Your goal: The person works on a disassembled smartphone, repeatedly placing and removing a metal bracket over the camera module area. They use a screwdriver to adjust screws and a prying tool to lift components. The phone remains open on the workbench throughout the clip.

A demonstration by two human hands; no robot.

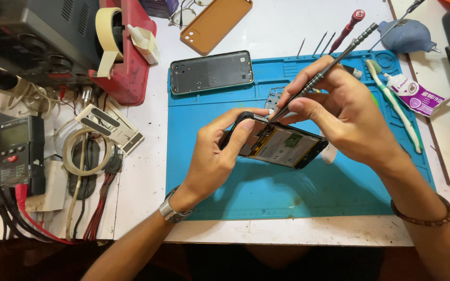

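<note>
My left hand [217,151] grips the left end of an opened black phone [282,145], lifted a little over the blue work mat [298,187]; its battery and circuit board face up. My right hand [339,112] pinches a slim grey metal screwdriver [334,57] like a pen. The tool's tip touches the phone's upper left corner, close to my left thumb. On the mat's far left edge lies the phone's dark grey back cover [211,72], inner side up.
An orange phone case [215,23] lies beyond the mat. A toothbrush [396,104], small tube [417,93], blue air blower [404,35] and red-handled screwdriver [347,28] sit at right. Left: red tape dispenser [126,52], multimeter [19,151], cables, tape rolls.
</note>
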